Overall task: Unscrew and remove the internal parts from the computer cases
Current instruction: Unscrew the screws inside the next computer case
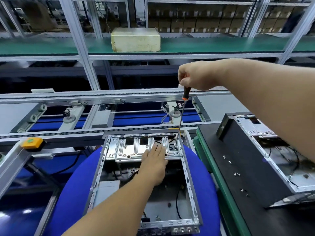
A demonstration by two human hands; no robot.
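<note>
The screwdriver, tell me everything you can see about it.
The screwdriver has a black handle with an orange collar and a long thin metal shaft. It stands nearly upright, leaning slightly, with the right hand gripping the handle top. Its tip sits at the right rear corner of the silver bracket inside the open case, seemingly on a screw. The left hand presses flat on the bracket, not touching the tool.

Open computer case [187, 181] — lidless; silver drive cage [134, 149] at far end.
</note>
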